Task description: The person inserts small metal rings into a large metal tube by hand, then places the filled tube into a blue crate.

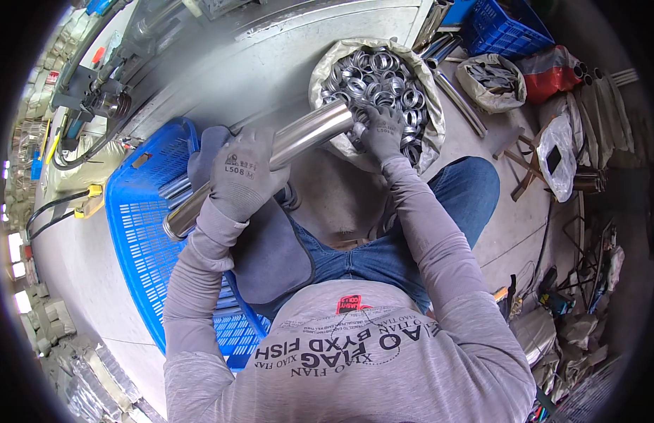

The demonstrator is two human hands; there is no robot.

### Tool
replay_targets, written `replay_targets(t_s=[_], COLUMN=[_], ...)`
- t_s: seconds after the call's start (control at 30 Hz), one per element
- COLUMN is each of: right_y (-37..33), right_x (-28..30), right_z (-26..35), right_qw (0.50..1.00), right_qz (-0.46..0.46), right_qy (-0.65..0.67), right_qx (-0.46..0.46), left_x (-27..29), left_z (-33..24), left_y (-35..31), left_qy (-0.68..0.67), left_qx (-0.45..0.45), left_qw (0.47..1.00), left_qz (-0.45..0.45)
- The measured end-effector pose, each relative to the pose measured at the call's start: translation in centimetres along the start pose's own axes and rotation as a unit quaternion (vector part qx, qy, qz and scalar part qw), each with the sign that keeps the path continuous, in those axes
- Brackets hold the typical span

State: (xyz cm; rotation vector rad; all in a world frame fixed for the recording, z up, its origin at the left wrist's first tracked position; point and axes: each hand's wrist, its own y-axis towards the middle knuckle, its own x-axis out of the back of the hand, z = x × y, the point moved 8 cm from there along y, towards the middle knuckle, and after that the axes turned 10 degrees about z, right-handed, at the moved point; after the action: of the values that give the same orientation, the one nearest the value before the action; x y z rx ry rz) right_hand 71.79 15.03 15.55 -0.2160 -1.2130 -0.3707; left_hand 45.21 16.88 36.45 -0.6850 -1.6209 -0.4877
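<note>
My left hand (244, 173), in a grey glove, is wrapped round a long shiny metal tube (314, 130). The tube slants from over a blue basket (140, 233) up to the right. Its far end reaches the open sack (440, 137) full of grey metal rings (373, 77). Beside that end, my gloved right hand (383, 132) is down among the rings at the sack's near side. Its fingers look bent, and what they hold, if anything, is hidden. More metal tubes (175, 189) lie in the basket, partly under a dark grey pad (270, 247).
A machine (108, 106) stands at the upper left beside a pale metal cabinet (263, 63). At the right are a smaller sack of metal pieces (492, 81), a blue crate (507, 28), a wooden stool (528, 166) and loose tubes (461, 102) on the floor.
</note>
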Motion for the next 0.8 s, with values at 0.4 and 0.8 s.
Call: replay_targets(t_s=[0.4,0.8], right_y=[-1.1,-4.5], right_x=[7.8,16.0], right_z=[4.0,9.5], right_qw=[0.725,0.847], right_qz=[0.154,-0.058], right_qy=[0.671,0.483], right_qx=[0.003,0.214], left_x=[0.5,0.6], left_z=[0.2,-2.0], left_y=[-0.5,0.1], left_qy=[-0.018,0.018], left_qx=[-0.005,-0.042], left_qw=[1.0,0.999], left_qz=[-0.005,-0.012])
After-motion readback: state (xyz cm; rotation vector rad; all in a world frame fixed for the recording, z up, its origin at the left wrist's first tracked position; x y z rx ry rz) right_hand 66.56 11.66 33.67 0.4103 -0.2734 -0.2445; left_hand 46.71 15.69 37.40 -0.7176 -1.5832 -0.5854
